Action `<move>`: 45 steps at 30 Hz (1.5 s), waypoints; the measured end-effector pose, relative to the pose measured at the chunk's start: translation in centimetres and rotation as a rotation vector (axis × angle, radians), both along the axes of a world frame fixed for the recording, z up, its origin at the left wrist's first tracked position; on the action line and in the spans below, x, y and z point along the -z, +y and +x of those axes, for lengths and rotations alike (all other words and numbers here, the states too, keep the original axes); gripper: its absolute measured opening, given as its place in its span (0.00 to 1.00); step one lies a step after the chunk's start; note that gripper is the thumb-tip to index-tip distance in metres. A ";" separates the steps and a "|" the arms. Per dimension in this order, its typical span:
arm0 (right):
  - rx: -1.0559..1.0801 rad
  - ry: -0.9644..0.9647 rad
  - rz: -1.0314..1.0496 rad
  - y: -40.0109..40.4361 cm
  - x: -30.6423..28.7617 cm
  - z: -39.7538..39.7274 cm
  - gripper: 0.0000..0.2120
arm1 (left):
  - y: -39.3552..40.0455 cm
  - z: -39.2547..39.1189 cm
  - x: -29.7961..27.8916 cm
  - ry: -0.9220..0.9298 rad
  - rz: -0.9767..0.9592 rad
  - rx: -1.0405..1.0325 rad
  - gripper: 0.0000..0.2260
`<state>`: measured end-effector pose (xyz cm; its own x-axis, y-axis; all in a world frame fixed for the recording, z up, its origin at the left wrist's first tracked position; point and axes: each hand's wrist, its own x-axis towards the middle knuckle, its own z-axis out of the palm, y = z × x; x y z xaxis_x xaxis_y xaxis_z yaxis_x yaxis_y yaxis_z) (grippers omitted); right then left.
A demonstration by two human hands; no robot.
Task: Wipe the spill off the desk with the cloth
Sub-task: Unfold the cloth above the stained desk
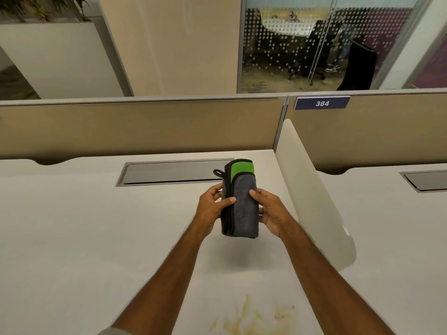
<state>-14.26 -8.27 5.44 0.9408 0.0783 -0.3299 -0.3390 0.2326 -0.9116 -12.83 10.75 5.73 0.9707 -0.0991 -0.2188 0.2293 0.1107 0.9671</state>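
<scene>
Folded grey-green microfibre cloth (239, 201) held above desk (72, 238), long axis pointing toward far edge. Left hand (212, 209) and right hand (271, 211) pinched its sides. Yellowish spill (251, 317) lay at near edge, below hands, between forearms, nearer right.

Both bare forearms reach forward and converge at the middle of the view. The left hand (211, 207) grips the folded cloth (239, 204) from its left edge, thumb laid across the front. The right hand (271, 211) pinches the right edge, thumb on top, fingers curled behind.
</scene>
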 end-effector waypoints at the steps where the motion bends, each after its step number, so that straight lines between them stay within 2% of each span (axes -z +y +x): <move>1: -0.007 0.001 0.003 0.4 -0.2 -1.2 0.37 | 0.8 -1.1 -0.3 -0.007 0.021 0.002 0.25; 3: -0.004 0.003 0.015 1.2 -0.6 -3.9 0.32 | 2.3 -3.6 -0.9 -0.008 0.028 0.007 0.24; 6: 0.036 0.001 0.006 2.9 -1.3 -7.9 0.16 | 4.5 -7.6 -1.6 0.011 0.000 0.049 0.21; 8: 0.054 -0.004 -0.024 4.2 -1.8 -10.2 0.13 | 5.7 -10.2 -2.1 0.014 0.021 0.101 0.16; 11: 0.066 -0.010 -0.055 5.9 -2.4 -13.4 0.13 | 7.7 -13.5 -2.3 0.037 0.064 0.175 0.10; 15: 0.073 -0.007 -0.058 7.6 -2.7 -17.2 0.14 | 9.7 -16.8 -2.5 0.060 0.067 0.236 0.09; 19: 0.096 -0.008 -0.036 8.7 -2.7 -20.1 0.13 | 10.6 -19.1 -3.2 -0.016 0.081 0.186 0.12; 24: 0.218 -0.008 -0.061 10.6 -2.7 -22.7 0.20 | 10.2 -20.8 -4.2 -0.119 0.127 0.127 0.08; 28: 0.312 -0.034 -0.056 12.2 -2.9 -24.3 0.16 | 9.7 -21.4 -4.5 -0.192 0.177 0.089 0.08; 31: 0.286 -0.021 0.070 12.9 -3.7 -25.3 0.22 | 9.1 -21.7 -4.7 -0.244 0.276 0.062 0.07; 33: 0.220 -0.034 0.196 13.0 -4.0 -25.7 0.27 | 8.4 -21.9 -5.0 -0.301 0.366 0.048 0.11; 36: 0.184 -0.046 0.288 13.0 -4.2 -26.0 0.23 | 7.6 -22.3 -5.6 -0.390 0.429 0.052 0.12; 40: 0.190 -0.061 0.227 12.1 -3.7 -26.0 0.18 | 7.4 -22.0 -6.7 -0.474 0.495 0.069 0.10; 45: 0.228 -0.023 0.267 8.8 -3.1 -26.1 0.17 | 9.6 -20.5 -7.6 -0.374 0.446 0.027 0.11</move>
<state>-40.34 0.54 8.56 0.9509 -0.0543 -0.3047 -0.2310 0.5311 -0.8152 -33.29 20.36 13.30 0.9885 -0.1021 0.1118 -0.1395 -0.3270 0.9347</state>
